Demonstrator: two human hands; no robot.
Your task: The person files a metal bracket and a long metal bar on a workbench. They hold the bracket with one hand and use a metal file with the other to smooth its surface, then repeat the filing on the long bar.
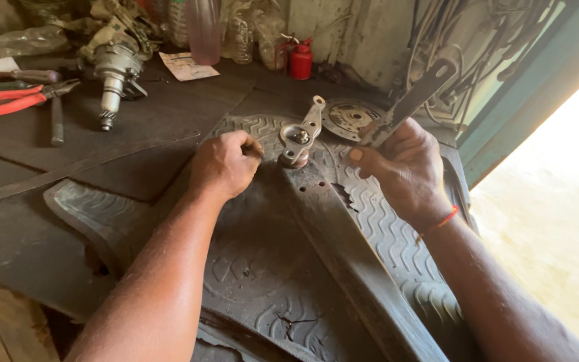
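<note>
Forearms fill the bottom of the frame, both reaching onto a worn rubber mat (249, 268) with wavy tread, which pads the bench and likely stops parts from sliding.

Long dark steel bar (343, 248) lies diagonally on the mat, far end up by the hands. On that end sits a small shiny bracket (301, 136) with a bolt through it, its slim arm pointing up and away, so the bar works as a base for it.

Left hand (224, 164) is curled into a fist just left of the bracket, fingers pressed together; can't tell what it pinches, if anything. Looks like it steadies that side.

Right hand (403, 164) is wrapped shut around a flat metal strip (407, 104), angled up to the right, lower end aimed at the bracket.

Round disc part (350, 119) lies just behind. Further out: red oil can (301, 60), red-handled pliers (15, 99), a grey motor-like assembly (115, 67), all well apart, parked within reach.
</note>
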